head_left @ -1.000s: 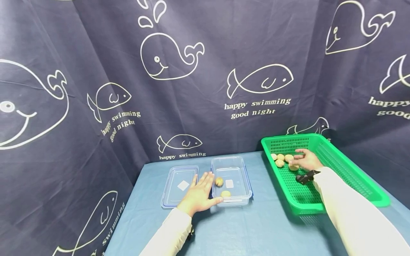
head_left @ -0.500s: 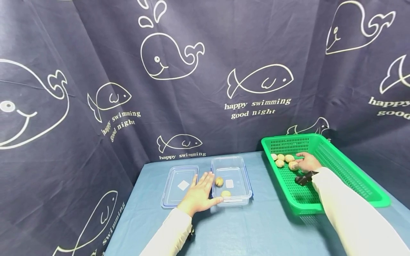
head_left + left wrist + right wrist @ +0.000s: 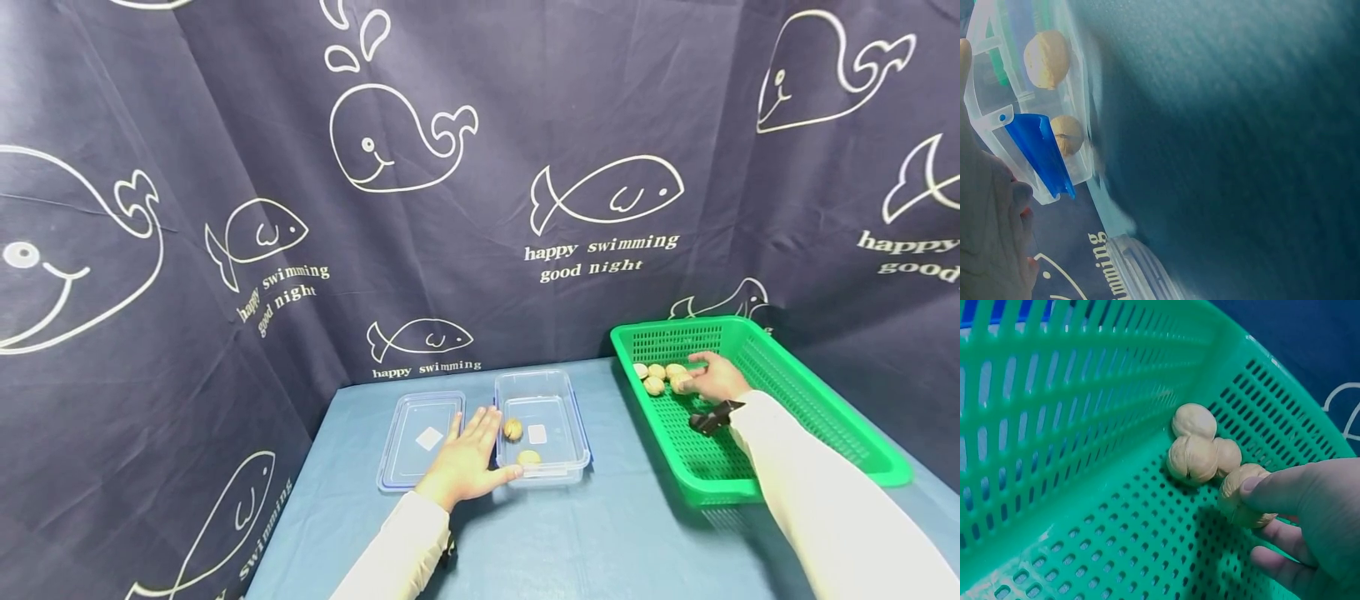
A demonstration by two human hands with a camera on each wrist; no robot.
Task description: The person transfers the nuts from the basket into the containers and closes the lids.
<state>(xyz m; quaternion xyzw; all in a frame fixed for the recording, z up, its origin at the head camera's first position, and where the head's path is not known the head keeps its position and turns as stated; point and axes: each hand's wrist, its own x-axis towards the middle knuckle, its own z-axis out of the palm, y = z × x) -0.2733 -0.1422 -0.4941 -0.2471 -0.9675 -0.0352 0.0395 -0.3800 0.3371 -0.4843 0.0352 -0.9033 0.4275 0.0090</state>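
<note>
In the head view, my left hand (image 3: 463,465) lies with fingers straight along the left rim of a clear plastic food container (image 3: 555,472), thumb at its front corner. Two walnuts (image 3: 513,429) lie inside that container; the left wrist view shows them through its wall, beside a blue latch (image 3: 1040,153). At the right, my right hand (image 3: 718,379) reaches into a green basket (image 3: 828,410). Its thumb and fingers pinch a walnut (image 3: 1238,499) close over the basket floor. Several other walnuts (image 3: 1192,457) cluster in the basket's corner, just beyond the pinched one.
A clear lid (image 3: 420,442) with a blue edge lies on the table left of the container. The blue tablecloth (image 3: 600,533) runs in front of everything. Behind stands a dark curtain (image 3: 495,275) with whale and fish drawings. The basket's walls rise around the right hand.
My right hand has closed its spread fingers on the walnut and shifted it slightly toward the other walnuts. The left hand stays at the container. The head view has tilted a little.
</note>
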